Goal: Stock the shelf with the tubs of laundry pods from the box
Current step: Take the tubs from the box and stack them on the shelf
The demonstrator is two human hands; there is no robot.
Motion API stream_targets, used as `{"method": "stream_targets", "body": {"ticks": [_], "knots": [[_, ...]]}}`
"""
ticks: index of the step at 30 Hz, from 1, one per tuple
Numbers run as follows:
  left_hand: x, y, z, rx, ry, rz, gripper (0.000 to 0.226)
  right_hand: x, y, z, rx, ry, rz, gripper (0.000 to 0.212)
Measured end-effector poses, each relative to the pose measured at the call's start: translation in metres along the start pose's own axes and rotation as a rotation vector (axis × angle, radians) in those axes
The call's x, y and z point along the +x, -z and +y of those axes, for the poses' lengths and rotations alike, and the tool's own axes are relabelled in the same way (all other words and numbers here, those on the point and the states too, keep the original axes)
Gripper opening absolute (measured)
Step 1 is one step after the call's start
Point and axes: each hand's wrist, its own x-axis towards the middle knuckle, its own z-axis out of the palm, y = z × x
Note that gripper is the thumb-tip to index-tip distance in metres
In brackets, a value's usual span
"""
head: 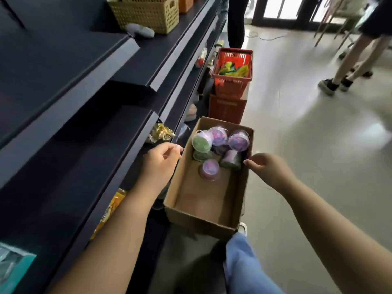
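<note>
**Both hands over the box, tubs bunched at its far end**

Head view: a cardboard box (203,221) sits on the pale floor (307,145), just beside a run of dark shelves (63,66). The tubs of laundry pods (219,135) lie inside the box, crowded against its far wall. A green-filled tub (202,141) is at the left of the cluster and a purple-filled tub (238,141) at the right. One tub lies on its side (231,160) near the right wall. One purple-lidded tub (210,169) stands apart from the rest, nearer the middle. The near half of the box shows bare cardboard.

The left hand (161,159) hangs between the shelf edge and the box's left wall, fingers loosely curled, with nothing visible in its grasp. The right hand (269,169) reaches across the box's right wall, fingers relaxed and pointing toward the tub on its side. The fingertips (247,161) are just beside that tub; contact cannot be made out. It holds nothing.

On the shelves are a gold packet (161,132) beyond the left hand, an orange packet (110,209) under the left forearm, and a yellow basket (146,13) on the top level. Past the box, a red basket (233,66) rests on a red carton (228,110). A blue trouser leg (244,266) shows at the bottom, and another person's legs and shoes (339,81) stand at the upper right.
</note>
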Motion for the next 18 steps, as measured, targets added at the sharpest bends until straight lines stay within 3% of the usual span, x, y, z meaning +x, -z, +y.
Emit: {"method": "stream_targets", "body": {"ticks": [10,18], "knots": [[0.086,-0.147,-0.089,0.154,0.586,-0.212,0.016,0.168,-0.041,0.12,-0.039,-0.235,-0.319,0.036],[0.135,-0.222,-0.183,0.171,0.877,-0.327,0.018,0.284,-0.12,0.165,0.172,-0.488,-0.342,0.043]]}}
